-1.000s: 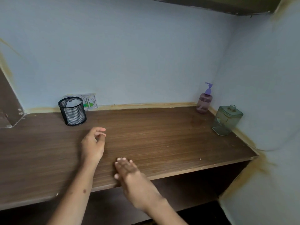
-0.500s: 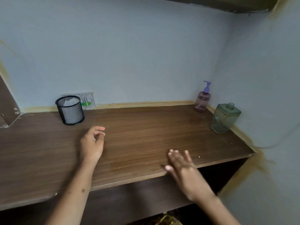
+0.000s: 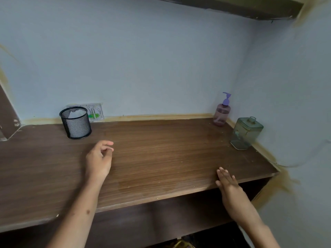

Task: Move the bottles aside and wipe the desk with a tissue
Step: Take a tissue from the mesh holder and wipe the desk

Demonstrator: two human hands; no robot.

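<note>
A purple pump bottle [image 3: 221, 114] stands in the desk's far right corner. A square green-tinted bottle [image 3: 245, 133] stands just in front of it against the right wall. White tissue [image 3: 76, 113] pokes out of a black mesh cup [image 3: 76, 123] at the back left. My left hand [image 3: 99, 159] hovers over the brown wooden desk [image 3: 161, 151], fingers loosely curled, holding nothing. My right hand [image 3: 227, 183] lies flat at the desk's front edge, fingers straight and together, empty.
A wall socket plate [image 3: 95, 111] sits behind the mesh cup. A dark shelf [image 3: 232, 6] runs overhead. Walls close the desk at the back and right; a wooden panel [image 3: 7, 115] bounds the left. A lower shelf runs under the desk.
My right hand has slid to the right along the desk's front edge. My left hand has stayed in place with fingers curled.
</note>
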